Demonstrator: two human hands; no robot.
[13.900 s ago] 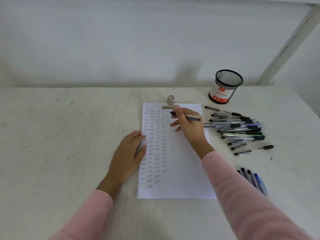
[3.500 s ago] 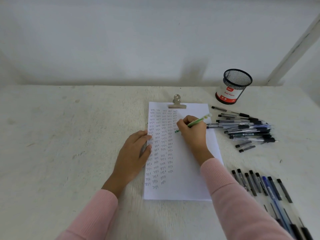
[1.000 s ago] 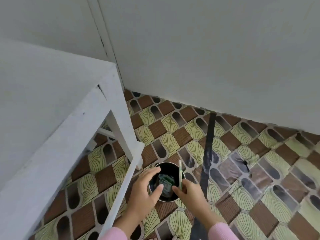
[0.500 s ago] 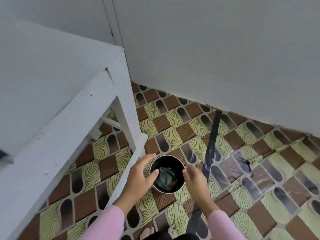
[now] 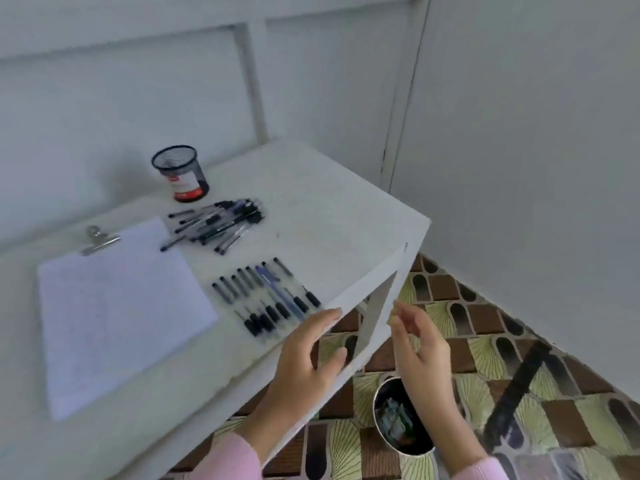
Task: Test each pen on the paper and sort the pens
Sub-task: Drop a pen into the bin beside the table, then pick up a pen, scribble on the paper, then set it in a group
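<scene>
A white sheet of paper lies on the white table, held by a metal clip. Right of the clip lies a loose heap of pens. Nearer the front edge, a neat row of several pens lies side by side. My left hand hovers empty over the table's front right edge, fingers spread. Just off the table corner, my right hand is also empty with fingers apart, above a round bin on the floor.
A black mesh pen cup with a red and white label stands at the back of the table. The floor has patterned brown and green tiles with a dark strip across them. White walls close in behind and to the right.
The green pen went into the floor bin and left my right hand. My view has swung back up from the bin to the table, and both hands have risen to the table edge.
</scene>
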